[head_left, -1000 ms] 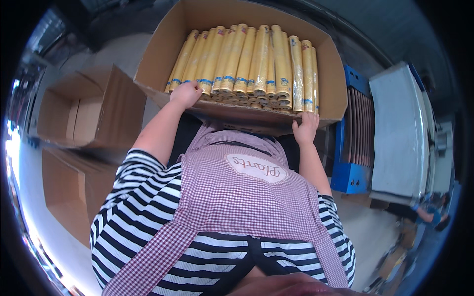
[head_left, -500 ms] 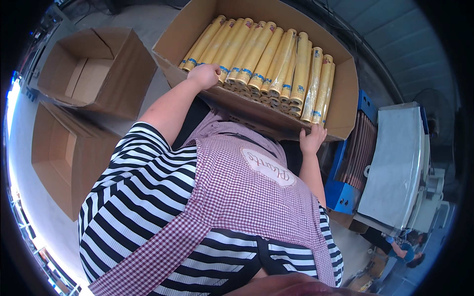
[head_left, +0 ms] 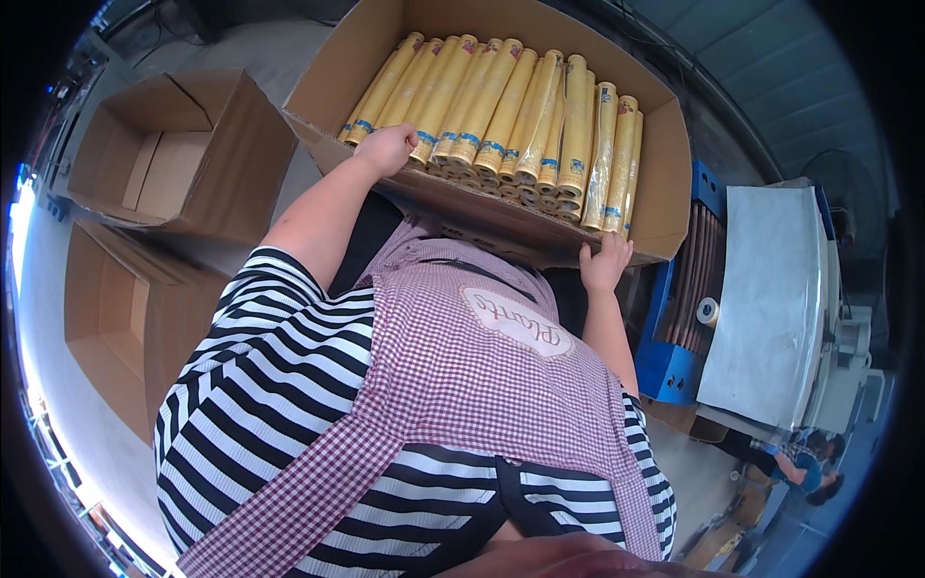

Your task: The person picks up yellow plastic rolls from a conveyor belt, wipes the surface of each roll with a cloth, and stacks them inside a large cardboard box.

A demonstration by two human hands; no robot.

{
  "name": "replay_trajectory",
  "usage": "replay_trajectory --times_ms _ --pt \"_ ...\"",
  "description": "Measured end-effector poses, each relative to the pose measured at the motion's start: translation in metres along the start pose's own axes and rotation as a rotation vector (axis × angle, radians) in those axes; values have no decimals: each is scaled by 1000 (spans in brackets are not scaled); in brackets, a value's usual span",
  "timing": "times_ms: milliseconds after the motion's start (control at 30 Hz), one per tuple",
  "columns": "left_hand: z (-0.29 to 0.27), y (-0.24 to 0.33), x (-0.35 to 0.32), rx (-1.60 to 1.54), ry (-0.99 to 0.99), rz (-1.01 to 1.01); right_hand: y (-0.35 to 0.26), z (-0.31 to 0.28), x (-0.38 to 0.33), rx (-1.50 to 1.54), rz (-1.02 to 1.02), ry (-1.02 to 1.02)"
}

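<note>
A large cardboard box (head_left: 665, 173) stands in front of me, filled with yellow tubes (head_left: 496, 101) that have blue bands near their ends. The upper tubes lie side by side, with more tube ends stacked beneath them; some carry a shiny clear wrap. At the box's near left rim, my left hand (head_left: 385, 151) is closed, its fingers curled over the edge close to the tubes. My right hand (head_left: 606, 262) grips the near rim toward the right corner, fingers over the edge beside the last tubes. The outer wall below the rim is partly hidden by my body.
Two open cardboard boxes, an upper one (head_left: 246, 164) and a lower one (head_left: 183, 308), stand on the left. To the right are a blue crate (head_left: 665, 374) of brown rods, a white roll (head_left: 707, 311) and a pale sheet-covered surface (head_left: 761, 299). Another person (head_left: 805, 472) is far right.
The box and both hands sit slightly farther left in the view, and the white roll by the crate shows more fully. Both hands keep their places on the rim.
</note>
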State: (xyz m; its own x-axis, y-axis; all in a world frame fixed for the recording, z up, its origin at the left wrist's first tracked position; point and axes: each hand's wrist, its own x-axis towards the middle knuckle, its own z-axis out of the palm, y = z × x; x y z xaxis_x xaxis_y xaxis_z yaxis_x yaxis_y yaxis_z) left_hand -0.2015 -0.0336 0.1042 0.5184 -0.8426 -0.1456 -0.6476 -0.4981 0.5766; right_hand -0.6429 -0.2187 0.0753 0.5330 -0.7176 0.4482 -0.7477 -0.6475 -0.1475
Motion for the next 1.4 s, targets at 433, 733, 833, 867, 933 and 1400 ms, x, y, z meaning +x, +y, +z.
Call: replay_trajectory --times_ms 433,733,833,867,933,1400 --pt "1 -3 0 35 -24 -8 -2 -3 0 26 -16 9" --pt "-25 125 -52 -167 28 442 6 -7 -2 4 -7 11" --pt "-95 245 -145 -269 3 1004 1 -12 9 98 80 -118" --pt "-115 268 -165 -266 -11 1194 16 -3 6 187 92 -165" --pt "-137 290 -188 -202 -5 1404 3 3 7 354 128 102" --pt "-140 337 -199 87 150 1638 123 -64 -36 1901 1219 826"
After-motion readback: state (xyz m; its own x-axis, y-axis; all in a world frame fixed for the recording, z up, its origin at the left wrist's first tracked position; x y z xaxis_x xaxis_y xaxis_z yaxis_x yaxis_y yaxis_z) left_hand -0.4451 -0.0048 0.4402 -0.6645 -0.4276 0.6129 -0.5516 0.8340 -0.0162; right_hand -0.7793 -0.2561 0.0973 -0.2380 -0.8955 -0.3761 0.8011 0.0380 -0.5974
